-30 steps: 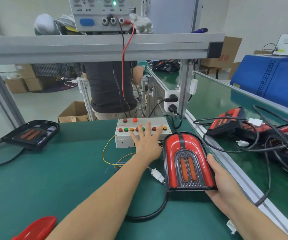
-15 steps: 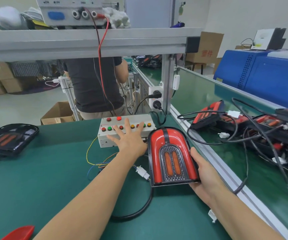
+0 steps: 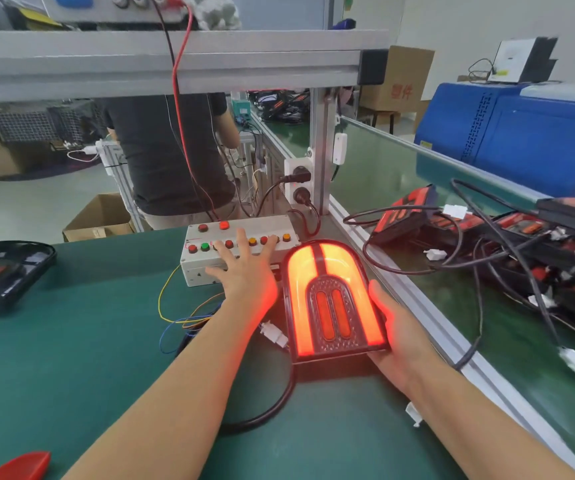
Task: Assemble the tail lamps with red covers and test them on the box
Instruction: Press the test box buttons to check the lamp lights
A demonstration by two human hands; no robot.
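An arch-shaped tail lamp (image 3: 331,299) with a red cover stands tilted on the green table, its outer band glowing bright orange-red. My right hand (image 3: 393,327) holds it from the right side and underneath, fingers hidden behind it. My left hand (image 3: 248,271) lies spread with straight fingers on the white test box (image 3: 210,261), fingertips pressing its row of coloured buttons. A thick black cable (image 3: 272,407) and a white connector (image 3: 274,336) run from the lamp toward the box.
A loose red cover (image 3: 19,465) lies at the bottom left. A black lamp base (image 3: 2,271) sits far left. Several lamps with tangled cables (image 3: 487,244) pile on the right conveyor. A person (image 3: 172,157) stands behind the box. An aluminium frame (image 3: 175,67) crosses overhead.
The lamp has lit up; it was dark in both earlier frames. My left fingers have spread further right across the buttons. My view has shifted to the right.
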